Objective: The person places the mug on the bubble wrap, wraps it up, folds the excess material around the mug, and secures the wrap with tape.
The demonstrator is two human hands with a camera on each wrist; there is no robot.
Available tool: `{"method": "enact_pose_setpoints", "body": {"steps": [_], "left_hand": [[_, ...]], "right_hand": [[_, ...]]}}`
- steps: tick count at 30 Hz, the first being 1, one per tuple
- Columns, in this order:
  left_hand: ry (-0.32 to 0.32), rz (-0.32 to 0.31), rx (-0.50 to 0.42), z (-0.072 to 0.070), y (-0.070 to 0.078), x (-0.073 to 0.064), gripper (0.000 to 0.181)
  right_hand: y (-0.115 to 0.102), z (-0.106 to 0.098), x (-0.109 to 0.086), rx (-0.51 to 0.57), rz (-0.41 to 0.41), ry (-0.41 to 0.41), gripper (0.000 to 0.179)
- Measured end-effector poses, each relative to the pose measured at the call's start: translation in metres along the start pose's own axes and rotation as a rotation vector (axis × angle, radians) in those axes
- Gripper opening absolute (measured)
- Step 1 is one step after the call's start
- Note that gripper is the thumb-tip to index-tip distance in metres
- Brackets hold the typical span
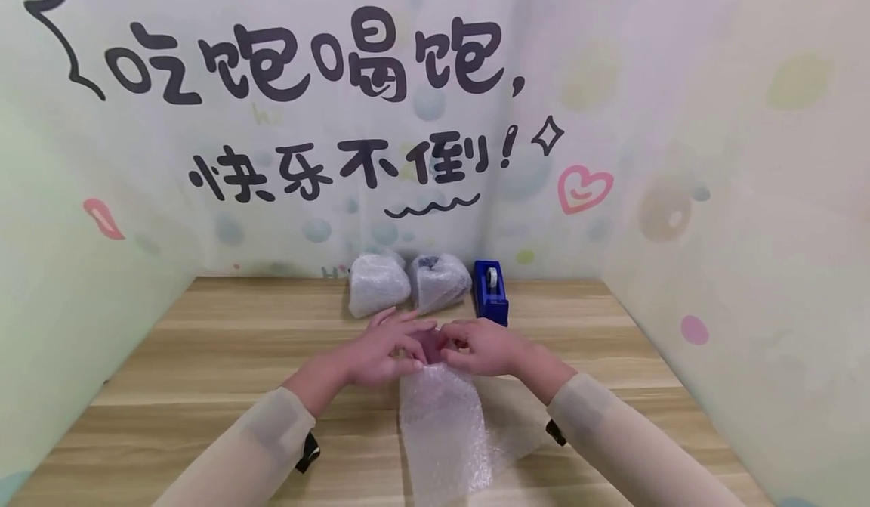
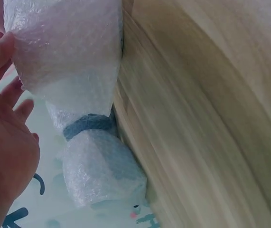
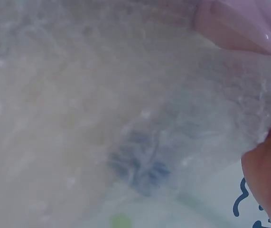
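Observation:
A sheet of clear bubble wrap [image 1: 442, 431] runs from both hands toward the near side of the wooden table. At its far end a pinkish-purple object [image 1: 430, 347] shows between the hands, its lower part covered by the wrap. My left hand [image 1: 387, 352] pinches the wrap's edge at the left; the left wrist view shows the thumb at that edge, other fingers spread below. From the right, my right hand [image 1: 485, 347] pinches the wrap beside the same object. In the right wrist view the translucent wrap [image 3: 78, 118] fills most of the picture, with the right hand [image 3: 268, 175] at its edge.
Two bubble-wrapped bundles [image 1: 379, 286] [image 1: 440, 284] stand side by side at the table's back edge. To their right is a blue tape dispenser [image 1: 491, 295]. A printed wall cloth [image 1: 306, 227] rises behind the wooden table [image 1: 224, 356] and along both sides.

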State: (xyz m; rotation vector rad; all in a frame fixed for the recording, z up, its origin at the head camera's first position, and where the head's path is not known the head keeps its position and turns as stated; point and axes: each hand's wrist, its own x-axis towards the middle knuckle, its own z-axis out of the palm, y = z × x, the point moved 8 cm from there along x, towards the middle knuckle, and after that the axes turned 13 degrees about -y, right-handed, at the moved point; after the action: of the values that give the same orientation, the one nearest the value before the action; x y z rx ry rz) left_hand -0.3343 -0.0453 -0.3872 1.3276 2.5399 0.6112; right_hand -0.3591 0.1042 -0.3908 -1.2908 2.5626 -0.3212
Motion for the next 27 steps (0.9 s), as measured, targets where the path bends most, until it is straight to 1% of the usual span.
{"method": "enact_pose_setpoints", "body": {"steps": [2,3,5,6,8,9,10,11,12,14,16,17,19,21,23,25,27], "left_hand": [[-0.016,-0.002,-0.02,-0.001,-0.001,0.003,0.023],[-0.022,-0.003,-0.027,-0.002,-0.001,0.004,0.023],[-0.032,-0.012,-0.04,-0.002,-0.001,0.006,0.022],[-0.035,-0.014,-0.041,-0.002,-0.002,0.006,0.022],[-0.045,-0.021,-0.046,-0.001,-0.002,0.007,0.021],[-0.046,-0.019,-0.037,-0.001,-0.001,0.007,0.021],[-0.045,-0.017,-0.029,0.0,-0.001,0.007,0.02],[-0.045,-0.012,-0.018,0.0,0.0,0.007,0.02],[-0.046,-0.013,-0.013,0.0,0.0,0.007,0.02],[-0.047,-0.007,-0.003,0.001,0.0,0.006,0.02],[-0.047,-0.006,0.003,0.0,0.0,0.005,0.02],[-0.047,-0.007,0.004,0.0,0.0,0.005,0.021],[-0.047,-0.01,0.006,0.0,0.0,0.004,0.021],[-0.044,-0.012,0.013,-0.001,0.0,0.002,0.022],[-0.043,-0.012,0.017,0.0,0.0,0.001,0.022],[-0.04,-0.009,0.018,0.001,0.0,0.0,0.022],[-0.034,-0.005,0.018,0.002,0.0,0.0,0.022]], "right_hand": [[0.0,-0.001,-0.003,-0.01,0.005,0.003,0.028],[-0.001,-0.003,-0.005,-0.033,0.009,0.011,0.031],[-0.008,-0.01,-0.012,-0.13,-0.001,0.071,0.034],[-0.014,-0.014,-0.017,-0.184,-0.012,0.116,0.035],[-0.036,-0.022,-0.029,-0.286,-0.056,0.203,0.033],[-0.049,-0.024,-0.035,-0.334,-0.087,0.237,0.032],[-0.064,-0.023,-0.042,-0.37,-0.135,0.263,0.032],[-0.08,-0.019,-0.048,-0.386,-0.194,0.266,0.035],[-0.095,-0.012,-0.054,-0.394,-0.249,0.243,0.039],[-0.122,0.008,-0.066,-0.428,-0.334,0.175,0.046],[-0.141,0.03,-0.075,-0.494,-0.381,0.125,0.051],[-0.147,0.041,-0.078,-0.532,-0.383,0.115,0.05],[-0.152,0.059,-0.081,-0.607,-0.356,0.122,0.044],[-0.151,0.071,-0.08,-0.641,-0.331,0.143,0.042],[-0.15,0.078,-0.079,-0.648,-0.317,0.157,0.038],[-0.15,0.08,-0.079,-0.664,-0.333,0.185,0.03],[-0.153,0.075,-0.079,-0.687,-0.371,0.239,0.021]]}}
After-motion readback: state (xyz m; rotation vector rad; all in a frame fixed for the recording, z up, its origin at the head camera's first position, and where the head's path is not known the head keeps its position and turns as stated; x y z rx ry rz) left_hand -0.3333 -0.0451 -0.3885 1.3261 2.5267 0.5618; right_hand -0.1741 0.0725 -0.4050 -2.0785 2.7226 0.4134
